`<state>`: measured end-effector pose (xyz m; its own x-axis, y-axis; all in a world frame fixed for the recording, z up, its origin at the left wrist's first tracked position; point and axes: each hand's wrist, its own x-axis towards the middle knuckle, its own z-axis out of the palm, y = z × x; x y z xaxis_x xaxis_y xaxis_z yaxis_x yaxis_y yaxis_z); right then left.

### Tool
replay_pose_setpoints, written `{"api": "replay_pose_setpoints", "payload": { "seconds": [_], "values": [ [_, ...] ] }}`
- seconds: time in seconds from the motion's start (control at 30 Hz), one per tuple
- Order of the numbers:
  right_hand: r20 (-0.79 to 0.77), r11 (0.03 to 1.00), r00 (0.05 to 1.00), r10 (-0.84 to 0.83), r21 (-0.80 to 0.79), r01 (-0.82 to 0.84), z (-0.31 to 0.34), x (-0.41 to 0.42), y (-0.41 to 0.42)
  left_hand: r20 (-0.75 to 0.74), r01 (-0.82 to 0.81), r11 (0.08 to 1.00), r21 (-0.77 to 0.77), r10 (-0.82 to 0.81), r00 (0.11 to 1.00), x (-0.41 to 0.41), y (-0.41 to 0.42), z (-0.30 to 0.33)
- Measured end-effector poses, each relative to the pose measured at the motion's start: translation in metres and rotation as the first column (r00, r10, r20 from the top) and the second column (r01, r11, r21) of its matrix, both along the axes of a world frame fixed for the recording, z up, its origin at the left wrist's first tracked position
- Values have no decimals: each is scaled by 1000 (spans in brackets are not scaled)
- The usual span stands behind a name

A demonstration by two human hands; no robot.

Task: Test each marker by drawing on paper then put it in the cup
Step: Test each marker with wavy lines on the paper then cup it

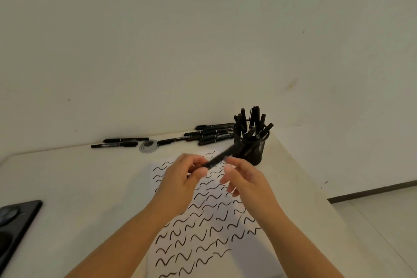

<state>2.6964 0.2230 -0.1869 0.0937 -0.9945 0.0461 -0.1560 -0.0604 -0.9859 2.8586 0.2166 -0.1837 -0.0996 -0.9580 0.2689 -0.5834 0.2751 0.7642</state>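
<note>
My left hand [182, 178] grips the near end of a black marker [222, 157], which is blurred and points up and right toward the black mesh cup [250, 146]. My right hand [246, 178] hovers just right of the marker with its fingers apart; whether it touches the marker I cannot tell. The cup stands at the table's far right with several black markers upright in it. Under both hands lies a white paper [203, 221] covered in black wavy strokes. Several loose black markers [212, 134] lie in a pile behind the paper, left of the cup.
Two more markers [117, 143] lie by the wall at the far left, beside a round clear lid [148, 145]. A black flat device [15, 221] sits at the table's left edge. The table's right edge drops to the floor [383, 221].
</note>
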Motion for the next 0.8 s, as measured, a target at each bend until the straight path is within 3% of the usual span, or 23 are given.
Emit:
{"api": "replay_pose_setpoints", "payload": {
  "seconds": [0.13,0.3,0.47,0.63,0.73,0.8],
  "values": [
    [143,999,989,-36,38,30,-11,8,21,17,48,999,-11,-48,999,-5,40,-10],
    [271,981,948,-169,142,134,-25,10,44,30,-38,998,-54,40,999,6,73,-27],
    [377,975,924,-59,219,-27,-29,9,61,209,24,985,-174,13,978,10,94,-29],
    [377,944,923,79,269,-190,-21,9,66,450,136,938,-318,23,893,7,104,-23],
    [335,954,939,79,249,-169,-16,10,65,422,150,964,-219,-45,905,6,108,-23],
    [405,962,912,-72,268,-43,-14,-1,57,300,84,995,-49,-65,952,14,108,-28]
  ]
}}
